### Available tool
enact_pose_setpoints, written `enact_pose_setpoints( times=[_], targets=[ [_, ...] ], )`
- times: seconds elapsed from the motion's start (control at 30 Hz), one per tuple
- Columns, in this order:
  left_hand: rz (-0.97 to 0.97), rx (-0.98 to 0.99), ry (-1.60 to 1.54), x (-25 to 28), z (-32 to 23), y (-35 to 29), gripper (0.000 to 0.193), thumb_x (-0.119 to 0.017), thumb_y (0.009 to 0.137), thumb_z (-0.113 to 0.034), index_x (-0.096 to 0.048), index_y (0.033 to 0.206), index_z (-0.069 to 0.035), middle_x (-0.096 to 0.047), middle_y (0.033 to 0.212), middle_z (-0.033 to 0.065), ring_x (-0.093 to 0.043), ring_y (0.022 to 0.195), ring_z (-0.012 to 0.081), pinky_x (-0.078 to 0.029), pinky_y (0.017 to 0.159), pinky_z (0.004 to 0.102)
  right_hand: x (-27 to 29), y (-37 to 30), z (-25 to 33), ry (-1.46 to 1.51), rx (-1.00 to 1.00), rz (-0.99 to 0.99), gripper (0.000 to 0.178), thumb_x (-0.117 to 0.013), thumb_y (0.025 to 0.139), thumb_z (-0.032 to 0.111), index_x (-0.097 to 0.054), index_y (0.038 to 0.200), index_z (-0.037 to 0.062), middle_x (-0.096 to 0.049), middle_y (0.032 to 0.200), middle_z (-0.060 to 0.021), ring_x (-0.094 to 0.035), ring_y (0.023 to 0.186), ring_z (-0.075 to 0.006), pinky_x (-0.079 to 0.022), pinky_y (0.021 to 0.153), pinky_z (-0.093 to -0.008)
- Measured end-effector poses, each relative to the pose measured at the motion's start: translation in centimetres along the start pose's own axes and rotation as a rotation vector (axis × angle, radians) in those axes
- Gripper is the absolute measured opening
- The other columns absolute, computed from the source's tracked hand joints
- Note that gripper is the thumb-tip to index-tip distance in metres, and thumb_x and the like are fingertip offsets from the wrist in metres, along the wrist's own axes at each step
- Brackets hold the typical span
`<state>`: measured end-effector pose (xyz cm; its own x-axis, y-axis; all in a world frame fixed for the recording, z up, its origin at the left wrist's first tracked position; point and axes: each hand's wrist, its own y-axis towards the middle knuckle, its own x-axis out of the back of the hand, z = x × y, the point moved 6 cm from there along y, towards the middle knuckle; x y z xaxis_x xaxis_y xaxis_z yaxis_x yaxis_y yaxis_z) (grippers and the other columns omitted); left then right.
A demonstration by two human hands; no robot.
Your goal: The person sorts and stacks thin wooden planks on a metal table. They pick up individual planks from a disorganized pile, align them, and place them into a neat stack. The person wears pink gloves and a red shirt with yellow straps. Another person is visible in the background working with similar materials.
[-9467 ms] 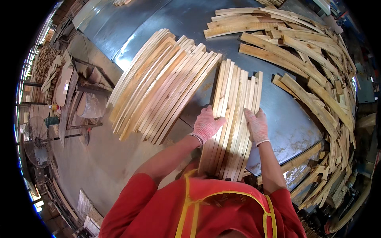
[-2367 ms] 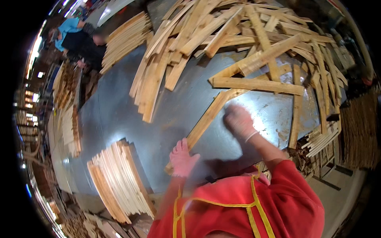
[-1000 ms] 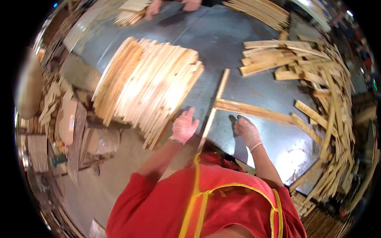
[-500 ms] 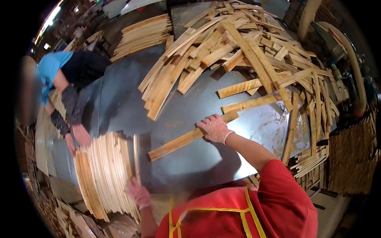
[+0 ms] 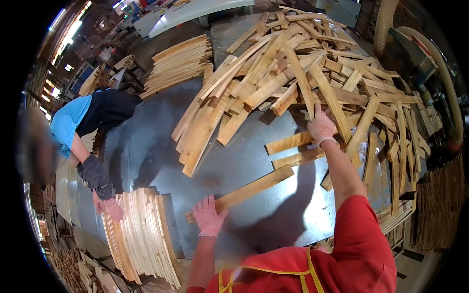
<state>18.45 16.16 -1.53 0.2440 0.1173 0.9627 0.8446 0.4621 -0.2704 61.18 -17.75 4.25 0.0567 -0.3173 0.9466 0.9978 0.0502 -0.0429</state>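
My left hand [image 5: 208,217], in a pale pink glove, straddles the near left end of a wooden slat [image 5: 256,187] lying flat on the metal table. Its fingers reach over the far edge, with the thumb at the near edge. My right hand [image 5: 322,126], gloved alike, is stretched out to the loose pile and closed around the near end of another wooden slat [image 5: 299,78]. Part of that end is hidden by the hand. Two shorter slats lie beneath and beside my right wrist. Left of my left hand stands a tight row of pale slats [image 5: 144,229].
A large jumbled heap of slats [image 5: 264,73] covers the far and right parts of the metal table [image 5: 146,161]. At the left, a co-worker in a blue shirt [image 5: 73,115] has gloved hands on the row. A neat stack [image 5: 178,61] lies at the back; hoses [image 5: 386,24] hang at right.
My right hand has let go of the middle slat and reached to the pile. My left hand has moved from the row onto that slat's left end. My view has shifted slightly.
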Motion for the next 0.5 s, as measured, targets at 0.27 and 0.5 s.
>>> enact_pose_setpoints(
  times=[0.27,0.5],
  targets=[
    [0.377,0.0,-0.89,-4.0,-0.1,-4.8,0.061,-0.061,0.107,-0.053,-0.062,0.142,-0.002,-0.076,0.12,0.0103,-0.071,0.105,0.0282,-0.055,0.096,0.0421,-7.3,-24.9,5.4,1.515,-0.055,0.805,0.062,-0.081,0.096,0.024,-0.054,0.147,-0.0005,-0.069,0.126,-0.0101,-0.068,0.112,-0.0221,-0.058,0.101,-0.0373],
    [0.703,0.114,-1.716,-8.6,0.8,-11.8,0.049,-0.076,0.101,-0.038,-0.068,0.135,-0.004,-0.074,0.108,0.0002,-0.068,0.095,0.0151,-0.057,0.085,0.0352,-12.7,-45.0,13.3,0.635,0.334,1.516,0.058,-0.068,0.099,0.04,-0.061,0.144,0.0026,-0.076,0.121,-0.0187,-0.071,0.117,-0.0299,-0.055,0.102,-0.0414]
  ],
)
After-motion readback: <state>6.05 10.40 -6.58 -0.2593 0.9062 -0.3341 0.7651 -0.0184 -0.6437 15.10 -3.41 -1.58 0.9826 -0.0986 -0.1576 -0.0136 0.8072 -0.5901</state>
